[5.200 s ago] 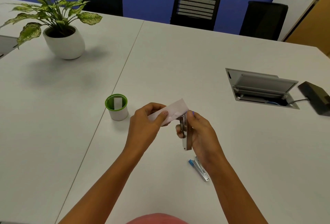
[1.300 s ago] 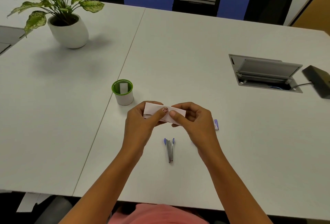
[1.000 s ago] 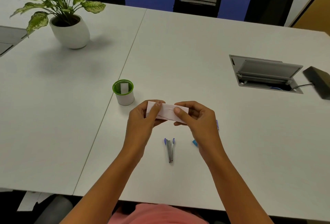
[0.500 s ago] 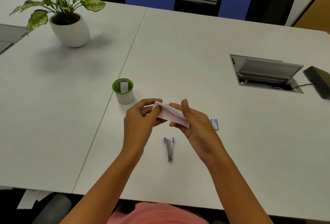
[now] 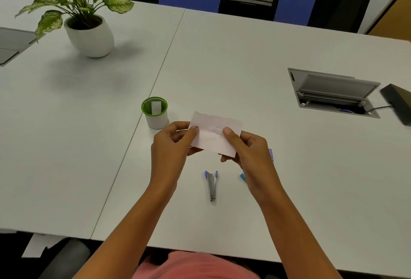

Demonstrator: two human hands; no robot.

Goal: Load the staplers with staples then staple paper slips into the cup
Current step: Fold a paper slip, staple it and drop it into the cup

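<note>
Paper slip [image 5: 216, 133] held up flat above table [image 5: 222, 56], between both hands, face toward camera. Left hand [image 5: 171, 147] pinches its left edge: thumb on front, fingers curled behind. Right hand [image 5: 251, 152] pinches the right side: thumb on front near the centre creases, fingers behind the lower right corner. Faint fold lines across the slip's middle. Cup [image 5: 156, 118], white with green rim, stands on the table just beyond and left of the left hand, not touching it; one small white strip [image 5: 156, 108] upright inside. Stapler [image 5: 212, 186] lies on the table nearer the person than the slip, between the two wrists, untouched, blue-tipped end pointing away. Small blue thing [image 5: 242, 177] beside the right wrist, mostly hidden; purple thing [image 5: 270, 154] peeks out right of that hand; can't tell what either is. Potted plant [image 5: 89, 27] far left, open cable hatch [image 5: 333, 92] far right
</note>
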